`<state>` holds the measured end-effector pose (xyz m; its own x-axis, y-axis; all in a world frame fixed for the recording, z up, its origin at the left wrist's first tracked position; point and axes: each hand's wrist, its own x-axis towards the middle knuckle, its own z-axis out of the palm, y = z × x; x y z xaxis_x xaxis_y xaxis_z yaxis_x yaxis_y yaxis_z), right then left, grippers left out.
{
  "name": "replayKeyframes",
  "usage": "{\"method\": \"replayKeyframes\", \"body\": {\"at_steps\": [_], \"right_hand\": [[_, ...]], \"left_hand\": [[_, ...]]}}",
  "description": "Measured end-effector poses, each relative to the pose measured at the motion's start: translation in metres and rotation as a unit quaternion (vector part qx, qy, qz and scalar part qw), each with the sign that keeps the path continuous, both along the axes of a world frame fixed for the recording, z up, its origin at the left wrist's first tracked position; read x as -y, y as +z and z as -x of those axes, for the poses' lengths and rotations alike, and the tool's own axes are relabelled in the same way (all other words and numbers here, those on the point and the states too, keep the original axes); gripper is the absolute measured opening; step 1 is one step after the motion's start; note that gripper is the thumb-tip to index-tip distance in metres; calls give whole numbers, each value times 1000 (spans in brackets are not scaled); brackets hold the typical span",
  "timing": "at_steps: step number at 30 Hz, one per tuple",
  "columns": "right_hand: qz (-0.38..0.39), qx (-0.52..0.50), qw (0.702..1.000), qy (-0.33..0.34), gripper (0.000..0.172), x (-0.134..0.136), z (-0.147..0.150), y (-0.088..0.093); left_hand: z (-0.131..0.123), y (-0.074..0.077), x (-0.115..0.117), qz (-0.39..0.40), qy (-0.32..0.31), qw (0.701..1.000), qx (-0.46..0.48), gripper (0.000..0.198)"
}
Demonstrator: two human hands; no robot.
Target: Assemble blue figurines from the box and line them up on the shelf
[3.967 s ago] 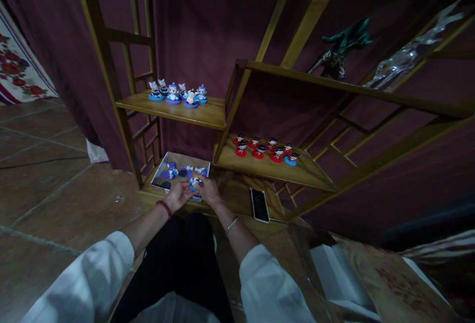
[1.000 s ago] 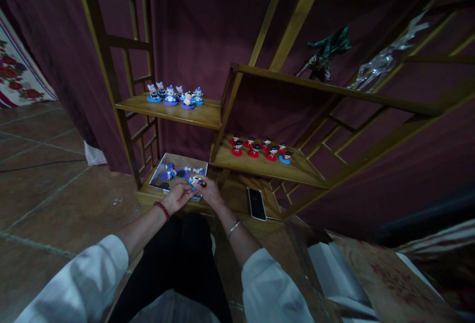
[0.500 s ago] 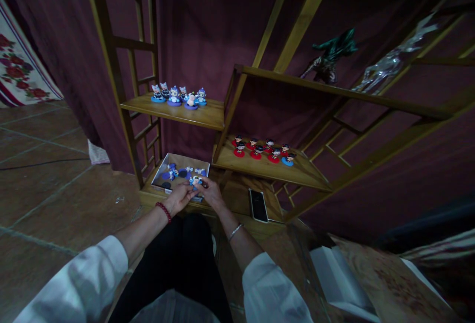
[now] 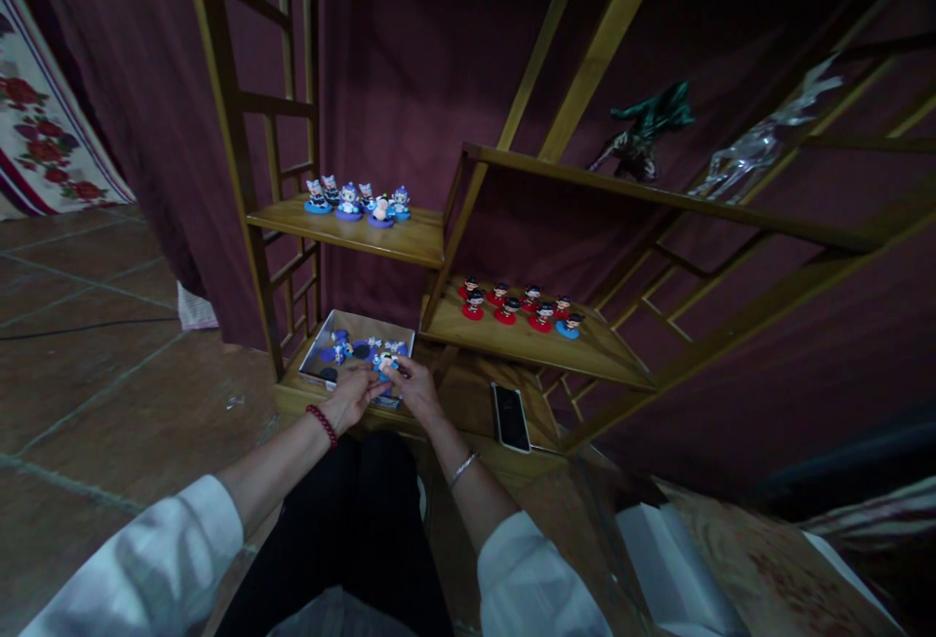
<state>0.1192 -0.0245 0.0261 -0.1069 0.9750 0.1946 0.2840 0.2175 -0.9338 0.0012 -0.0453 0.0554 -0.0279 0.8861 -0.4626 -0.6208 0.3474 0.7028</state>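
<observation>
Figurine [image 4: 385, 363] is held in both hands, over the near side of the open box [image 4: 372, 325]. We note the left hand [image 4: 353, 395] gripping it low and the right hand [image 4: 413, 387] pinching it opposite; in our judgement the two-sided hold steadies so small a piece, and the box beneath would catch a drop. Loose figurines [image 4: 340, 350] occupy the box. We find similar upright figurines [image 4: 349, 202] grouped on the left shelf [image 4: 413, 240] and mostly red-based figurines [image 4: 541, 316] in rows on the right shelf [image 4: 606, 354], presumably arranged by kind and for display.
</observation>
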Motion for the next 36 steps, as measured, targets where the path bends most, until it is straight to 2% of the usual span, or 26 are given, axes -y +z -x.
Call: {"method": "replayKeyframes", "body": {"at_steps": [6,11,17,20,22,25,29,36], "right_hand": [[-2,14,1000,-15,26,0,0,5],[-21,36,999,-12,24,3,-2,10],[-13,10,1000,-11,23,8,-2,12],[-8,-2,1000,-28,25,8,-2,10],[-8,-3,1000,-30,25,7,-3,8],[-9,3,1000,-16,23,5,-4,2],[-6,-22,1000,-5,21,2,-5,-3],[-4,-87,996,14,29,3,-7,-6]], "left_hand": [[-1,1,-1,1,20,999,35,29],[-4,8,1,12,31,999,-11,28],[-7,10,3,4,24,999,-31,28],[-7,8,2,13,45,999,-10,29],[-7,7,1,9,33,999,-3,28],[-6,5,0,1,9,1000,-18,27],[-6,5,0,4,10,1000,-20,28],[-8,8,2,28,1,997,-73,24]]}}
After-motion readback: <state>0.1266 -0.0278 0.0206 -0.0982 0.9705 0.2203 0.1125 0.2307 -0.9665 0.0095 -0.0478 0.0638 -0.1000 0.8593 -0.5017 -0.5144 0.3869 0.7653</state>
